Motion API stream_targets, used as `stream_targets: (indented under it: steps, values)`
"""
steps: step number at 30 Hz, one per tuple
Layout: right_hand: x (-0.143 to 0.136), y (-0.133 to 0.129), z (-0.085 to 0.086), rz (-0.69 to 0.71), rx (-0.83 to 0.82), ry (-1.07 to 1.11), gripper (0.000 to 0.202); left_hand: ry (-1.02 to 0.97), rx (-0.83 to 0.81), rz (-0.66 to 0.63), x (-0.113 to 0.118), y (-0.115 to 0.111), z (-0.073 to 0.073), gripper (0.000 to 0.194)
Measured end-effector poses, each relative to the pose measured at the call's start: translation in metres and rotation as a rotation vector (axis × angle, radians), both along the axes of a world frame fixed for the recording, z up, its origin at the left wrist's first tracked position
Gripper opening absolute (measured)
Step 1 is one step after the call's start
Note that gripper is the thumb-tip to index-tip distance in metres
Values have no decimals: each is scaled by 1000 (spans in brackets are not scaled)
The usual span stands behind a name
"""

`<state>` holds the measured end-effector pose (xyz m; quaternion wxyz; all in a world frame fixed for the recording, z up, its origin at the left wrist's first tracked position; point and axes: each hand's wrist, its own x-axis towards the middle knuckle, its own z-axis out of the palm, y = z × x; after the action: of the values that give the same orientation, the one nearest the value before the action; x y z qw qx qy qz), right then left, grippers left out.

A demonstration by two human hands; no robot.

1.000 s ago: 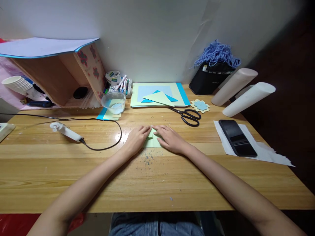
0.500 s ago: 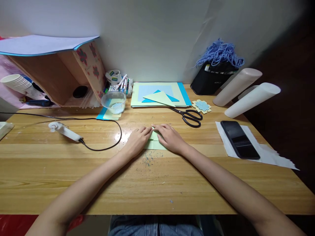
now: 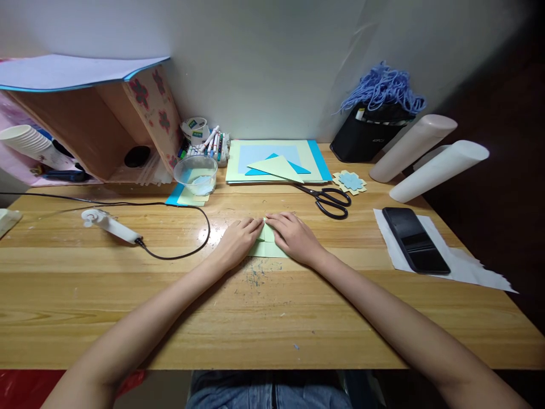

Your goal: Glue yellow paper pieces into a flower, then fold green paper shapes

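A piece of pale green paper (image 3: pixel 269 250) lies flat on the table, with a folded part standing out under my fingers. My left hand (image 3: pixel 239 241) is on its left side, fingers together and fingertips pinching the fold near the top. From the right, my right hand (image 3: pixel 295 236) grips the same fold, its fingertips almost meeting the left ones. Both hands partly cover the paper, so the shape of the fold is hidden. Black-handled scissors (image 3: pixel 330 201) lie beyond my right hand, beside a stack of pale yellow and blue sheets (image 3: pixel 234 165).
A white glue gun (image 3: pixel 113 226) with a looping black cord rests at left. Behind it are a cardboard box (image 3: pixel 157 108), a plastic tub (image 3: pixel 181 176) and markers (image 3: pixel 217 142). At right are a phone (image 3: pixel 415 241), two rolls (image 3: pixel 438 170), a paper flower (image 3: pixel 351 182) and a black holder (image 3: pixel 361 139).
Both hands stay at the fold with only slight finger movement; a little more of the green paper shows between them. The whole view has shifted slightly.
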<state>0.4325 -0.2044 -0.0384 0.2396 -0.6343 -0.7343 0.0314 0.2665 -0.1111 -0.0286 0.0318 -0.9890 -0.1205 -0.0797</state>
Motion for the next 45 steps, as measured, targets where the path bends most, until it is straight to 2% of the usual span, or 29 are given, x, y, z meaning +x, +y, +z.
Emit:
stream_targets:
  steps: [11, 24, 34, 45]
  values:
    - [0, 0, 0, 7, 7, -18, 35, 82, 67, 6, 2, -3, 5, 34]
    - [0, 0, 1, -8, -29, -2, 42, 71, 59, 2, 1, -3, 3, 36]
    - [-2, 2, 4, -43, -48, -97, 38, 40, 76, -18, -1, -1, 2, 35]
    - [0, 2, 0, -48, -44, -49, 37, -12, 24, -37, -3, 0, -3, 34]
